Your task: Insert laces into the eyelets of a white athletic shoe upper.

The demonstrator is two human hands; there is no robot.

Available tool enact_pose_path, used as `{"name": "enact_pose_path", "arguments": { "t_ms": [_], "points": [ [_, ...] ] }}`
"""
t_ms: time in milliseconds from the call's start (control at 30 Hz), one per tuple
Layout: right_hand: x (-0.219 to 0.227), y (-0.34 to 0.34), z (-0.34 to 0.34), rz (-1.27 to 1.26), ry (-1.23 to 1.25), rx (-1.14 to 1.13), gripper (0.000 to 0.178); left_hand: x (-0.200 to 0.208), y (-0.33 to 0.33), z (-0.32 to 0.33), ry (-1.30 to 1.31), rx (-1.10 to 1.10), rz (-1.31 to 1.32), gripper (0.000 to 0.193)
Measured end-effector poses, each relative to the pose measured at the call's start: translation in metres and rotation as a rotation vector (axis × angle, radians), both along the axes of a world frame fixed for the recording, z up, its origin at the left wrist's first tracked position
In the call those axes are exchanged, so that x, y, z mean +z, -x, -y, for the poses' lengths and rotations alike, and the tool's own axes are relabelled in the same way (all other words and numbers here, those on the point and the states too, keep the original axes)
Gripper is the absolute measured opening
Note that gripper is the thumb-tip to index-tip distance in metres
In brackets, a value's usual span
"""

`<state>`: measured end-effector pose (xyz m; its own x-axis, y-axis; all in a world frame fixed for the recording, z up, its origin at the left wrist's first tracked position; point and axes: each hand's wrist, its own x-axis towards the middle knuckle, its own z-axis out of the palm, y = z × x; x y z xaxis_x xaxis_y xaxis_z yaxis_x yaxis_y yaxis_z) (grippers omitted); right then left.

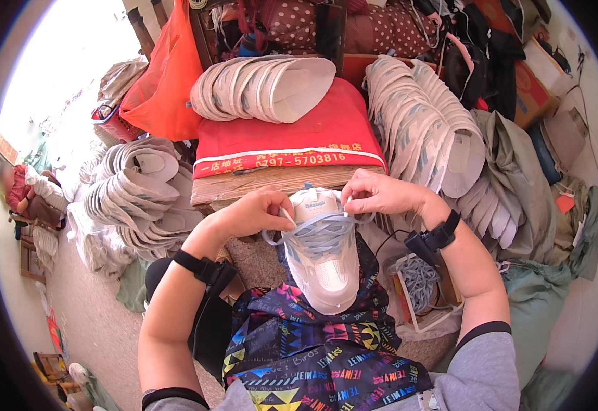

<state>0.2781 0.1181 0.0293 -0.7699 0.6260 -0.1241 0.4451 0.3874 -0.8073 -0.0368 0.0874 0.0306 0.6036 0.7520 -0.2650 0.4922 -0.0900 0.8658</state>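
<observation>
Bluish laces (420,286) lie in a box (408,305) (near the shoe (325,257)).

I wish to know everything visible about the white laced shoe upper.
The white laced shoe upper looks leathery, with a rounded toe, grey-blue side accents and flat grey-blue laces crossing its front, looping loosely at both sides. Its toe points to the picture's lower edge, over dark patterned cloth; the bare left hand and bare right hand pinch at opposite sides near the tongue.

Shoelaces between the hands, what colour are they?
The shoelaces are greyish blue, clearest in the head view.
</observation>
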Motion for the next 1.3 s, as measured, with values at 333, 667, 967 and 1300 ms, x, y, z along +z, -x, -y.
{"name": "enact_pose_path", "arguments": {
  "t_ms": [333, 667, 967, 1300],
  "points": [
    [-0.019, 0.023, 0.012, 0.08, -0.453, -0.192, 0.015, -0.001, -0.009, -0.006, -0.382, -0.057, -0.187, 0.019],
    [0.001, 0.067, 0.005, -0.417, -0.288, -0.475, 0.01, -0.001, -0.059, 0.003, -0.509, 0.385, 0.281, 0.022],
    [-0.052, 0.031, 0.033, -0.012, 0.391, -0.854, 0.044, -0.063, -0.03, 0.049, -0.007, 0.599, 0.288, 0.068],
    [0.03, 0.047, 0.053, -0.983, 1.245, -0.513, 0.049, -0.002, -0.009, 0.079, -0.246, 0.38, 0.559, 0.062]
  ]
}}
